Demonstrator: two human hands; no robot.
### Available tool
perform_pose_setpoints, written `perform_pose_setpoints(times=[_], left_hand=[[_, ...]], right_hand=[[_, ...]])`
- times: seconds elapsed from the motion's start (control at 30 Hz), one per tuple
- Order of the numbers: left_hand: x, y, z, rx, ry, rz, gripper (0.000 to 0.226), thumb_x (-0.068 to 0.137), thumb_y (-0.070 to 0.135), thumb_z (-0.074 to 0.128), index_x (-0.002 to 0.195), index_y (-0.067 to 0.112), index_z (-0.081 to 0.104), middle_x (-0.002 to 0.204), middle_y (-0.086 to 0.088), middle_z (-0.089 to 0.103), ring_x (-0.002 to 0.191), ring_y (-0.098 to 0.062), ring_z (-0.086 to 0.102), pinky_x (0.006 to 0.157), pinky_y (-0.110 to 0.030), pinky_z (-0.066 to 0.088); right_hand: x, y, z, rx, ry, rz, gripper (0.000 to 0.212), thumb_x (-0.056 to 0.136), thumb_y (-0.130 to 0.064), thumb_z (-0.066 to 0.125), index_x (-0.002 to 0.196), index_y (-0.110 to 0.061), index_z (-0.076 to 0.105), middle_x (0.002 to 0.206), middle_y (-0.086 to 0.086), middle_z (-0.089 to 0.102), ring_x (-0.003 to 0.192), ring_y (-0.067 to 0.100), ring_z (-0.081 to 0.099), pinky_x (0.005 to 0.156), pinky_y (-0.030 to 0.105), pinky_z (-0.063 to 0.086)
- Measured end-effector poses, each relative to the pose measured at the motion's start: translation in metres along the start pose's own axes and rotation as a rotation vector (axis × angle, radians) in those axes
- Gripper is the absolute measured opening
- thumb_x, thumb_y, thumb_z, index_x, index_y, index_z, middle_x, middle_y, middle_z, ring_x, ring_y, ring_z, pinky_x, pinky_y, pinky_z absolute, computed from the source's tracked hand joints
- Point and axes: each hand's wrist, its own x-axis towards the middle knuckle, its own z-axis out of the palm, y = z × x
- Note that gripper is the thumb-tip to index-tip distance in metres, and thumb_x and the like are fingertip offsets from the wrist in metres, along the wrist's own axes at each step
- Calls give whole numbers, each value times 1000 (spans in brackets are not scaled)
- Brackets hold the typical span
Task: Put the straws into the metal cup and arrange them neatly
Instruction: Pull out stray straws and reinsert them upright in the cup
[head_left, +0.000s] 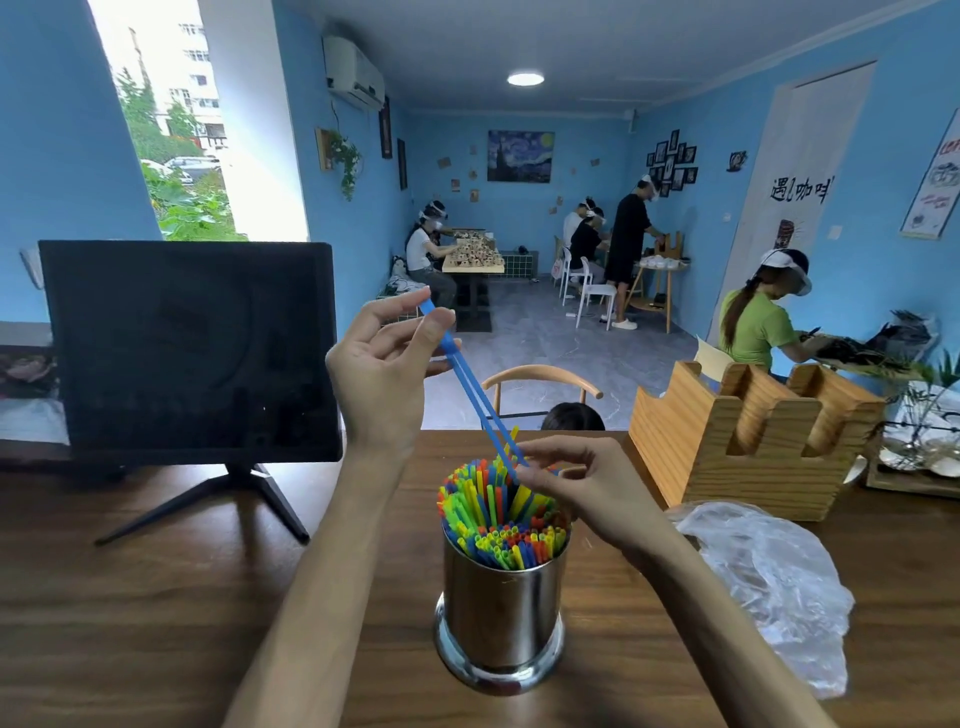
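Legible text: one sign only, far right of the room.

A white banner (802, 182) hung on the right-hand blue wall and carried large black brush characters; "遇" and "咖" read fairly clearly, while the stroke between them and the last character stayed uncertain. A framed poster (935, 182) at the right edge bore red lettering at its top, too cut off and blurred to read. The dark monitor (189, 351) on the desk showed no readable text.
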Motion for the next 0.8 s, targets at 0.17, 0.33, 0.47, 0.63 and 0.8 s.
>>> perform_pose_setpoints(times=[0.17, 0.33, 0.47, 0.63, 0.8], left_hand=[[3, 8, -9, -60, 36, -22, 16, 88, 8, 76, 99, 12, 67, 82, -5, 79, 75, -23, 77, 61, -27, 59], [4, 11, -15, -68, 28, -20, 18, 87, 4, 76, 100, 15, 73, 81, -4, 78, 70, -25, 75, 67, -29, 59], [9, 14, -22, -16, 37, 66, 19, 90, 6, 74, 102, 21, 76, 78, 8, 72, 65, -19, 71, 73, -32, 60], [5, 20, -16, 83, -137, 161, 23, 89, 5, 74, 104, 23, 75, 84, 14, 75, 72, -5, 66, 74, -22, 54], [-11, 20, 1, 256, -340, 206, 28, 83, 10, 81, 99, 32, 77, 88, 7, 77, 78, -8, 64, 74, -29, 54]], right_hand=[[6, -2, -7, 649, 166, 130, 18, 72, -23, 79, 90, -18, 82, 83, 6, 69, 58, 8, 49, 54, 18, 40], [19, -12, -16, 941, 358, 87, 12, 95, -18, 62, 99, -7, 67, 92, 9, 76, 72, 16, 71, 61, 20, 58], [24, -18, -29, 644, 436, -37, 9, 104, -7, 51, 100, -11, 58, 99, 9, 78, 87, 28, 77, 76, 29, 62], [27, -39, -26, 205, 412, -325, 21, 107, -3, 43, 106, -24, 46, 89, -1, 70, 83, 18, 70, 73, 31, 55], [19, -62, 9, 21, 280, -494, 27, 99, -9, 63, 113, -29, 52, 84, -2, 71, 80, 18, 72, 70, 40, 59]])
